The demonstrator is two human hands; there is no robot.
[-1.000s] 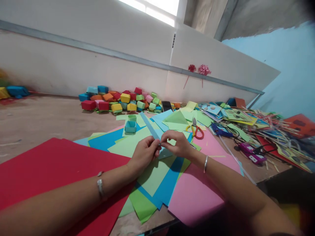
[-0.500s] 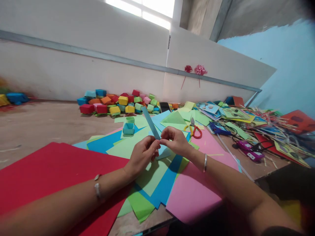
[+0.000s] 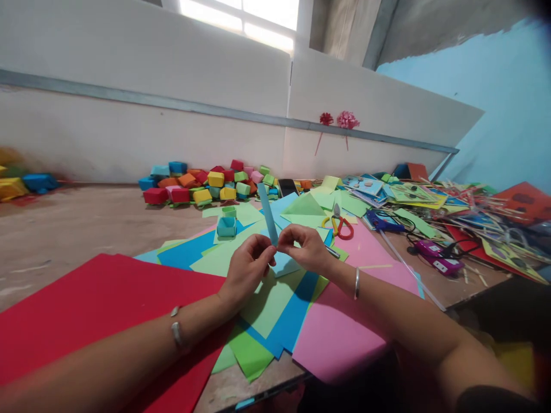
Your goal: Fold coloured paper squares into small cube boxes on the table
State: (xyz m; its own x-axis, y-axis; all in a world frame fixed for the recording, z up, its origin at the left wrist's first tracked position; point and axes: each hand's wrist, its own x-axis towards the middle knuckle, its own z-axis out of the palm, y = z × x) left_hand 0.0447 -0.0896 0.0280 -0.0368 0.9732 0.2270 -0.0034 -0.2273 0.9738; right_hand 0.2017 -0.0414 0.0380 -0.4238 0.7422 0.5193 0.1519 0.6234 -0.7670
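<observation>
A narrow light blue paper strip (image 3: 268,215) stands nearly upright between my hands, its lower end pinched at the fingertips. My left hand (image 3: 249,267) is closed on that lower end from the left. From the right, my right hand (image 3: 305,248) pinches the same end, thumb and forefinger nearly meeting the left fingertips. The fold or edge inside the pinch is hidden. Beneath the hands lie green paper sheets (image 3: 275,304) and blue sheets (image 3: 297,307). Just beyond the left hand sits a small open light blue paper box (image 3: 226,226), with a small green paper piece (image 3: 229,212) behind it.
Red sheets (image 3: 107,310) lie left, pink sheets (image 3: 340,327) right. Scissors (image 3: 338,223) with red and yellow handles, a blue glue gun (image 3: 385,222) and a purple power strip (image 3: 439,257) are at right. Folded paper boxes (image 3: 215,179) are heaped along the wall.
The strip has turned more upright. My hands stay pinched together on its lower end, with the right fingers slightly shifted. The whole view has tilted a little.
</observation>
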